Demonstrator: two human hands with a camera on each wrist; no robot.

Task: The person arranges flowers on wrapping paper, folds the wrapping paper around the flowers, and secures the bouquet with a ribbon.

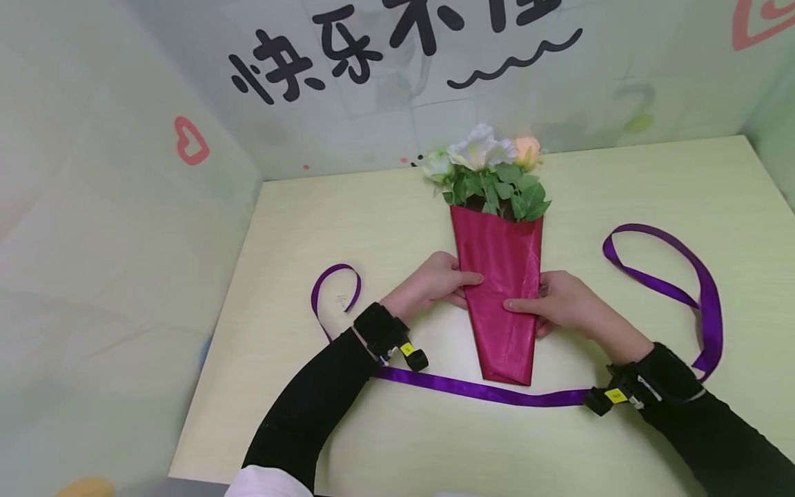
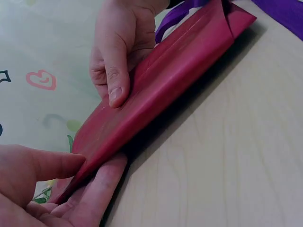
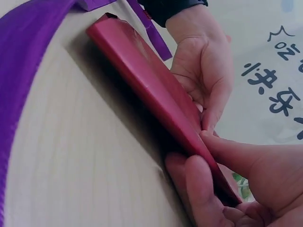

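Gripped crimson-wrapped flower bouquet (image 1: 500, 259) by opposite edges with left hand (image 1: 437, 281) and right hand (image 1: 564, 300), near purple ribbon (image 1: 472, 389).

Head view: your L hand (image 1: 437, 279) & R hand (image 1: 562, 301) each have some fingers tucked out of sight under the red wrap (image 1: 502, 324), which also hides the lower parts of the flowers (image 1: 481, 149). Purple ribbon (image 1: 478, 391) goes behind your L sleeve (image 1: 310, 397) and R wrist cam (image 1: 598, 402); can't tell how it lies there. Top edge cuts the black lettering (image 1: 428, 24); R sleeve (image 1: 714, 435) runs out of frame. Txt on the yellow tag (image 1: 616, 395): too small to read. Pale thing (image 1: 453, 494) at btm edge: mostly cropped, can't ID. Both wrist views: flowers hidden bar a few blurred scraps.
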